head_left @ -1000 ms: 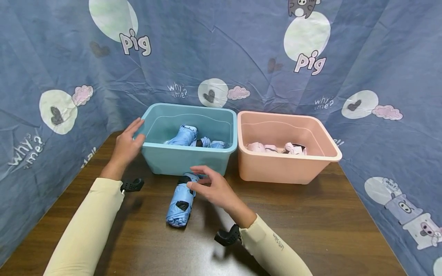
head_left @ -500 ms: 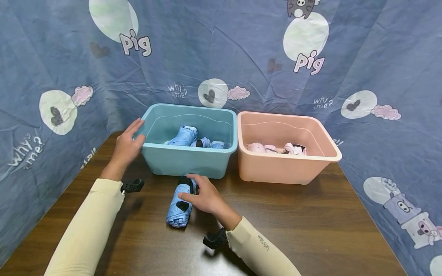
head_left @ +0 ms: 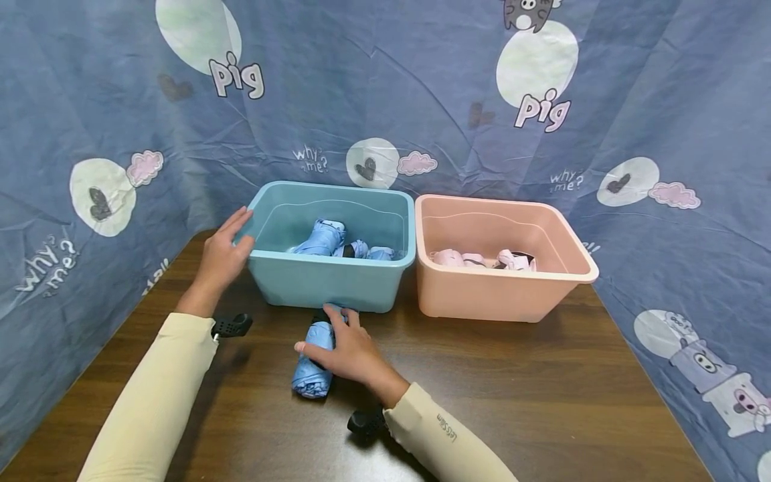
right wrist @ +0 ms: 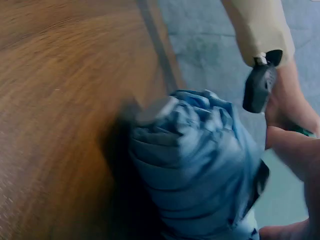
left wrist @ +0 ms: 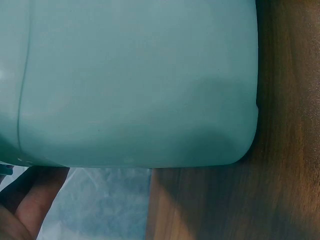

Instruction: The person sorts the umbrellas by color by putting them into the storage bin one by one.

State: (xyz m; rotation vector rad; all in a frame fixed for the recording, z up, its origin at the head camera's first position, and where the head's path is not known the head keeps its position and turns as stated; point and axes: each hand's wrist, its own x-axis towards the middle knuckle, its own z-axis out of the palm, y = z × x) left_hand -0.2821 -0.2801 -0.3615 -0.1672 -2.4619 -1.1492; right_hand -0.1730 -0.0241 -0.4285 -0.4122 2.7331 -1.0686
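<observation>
A furled blue folding umbrella (head_left: 312, 380) with black patches lies on the table before the blue bin (head_left: 325, 281). Over its upper half spreads my right hand (head_left: 349, 353), thumb stretched across and fingertips by the far end. The right wrist view shows the umbrella's folded cloth and pale end (right wrist: 195, 170) close up, with parts of the hand along one side. My left hand (head_left: 221, 262) rests on the blue bin's left rim, fingers extended; its wrist view is mostly filled by the bin's wall (left wrist: 135, 90).
More blue rolled umbrellas (head_left: 322, 237) lie inside the blue bin. Close to its right stands a pink bin (head_left: 482, 294) holding several pink rolled bundles (head_left: 515, 260). A printed blue cloth (head_left: 421, 80) hangs behind the wooden table (head_left: 512, 388).
My right hand has moved left and down onto the umbrella, its thumb now crossing over it. The left hand stays at the blue bin's rim, and the umbrella lies where it was.
</observation>
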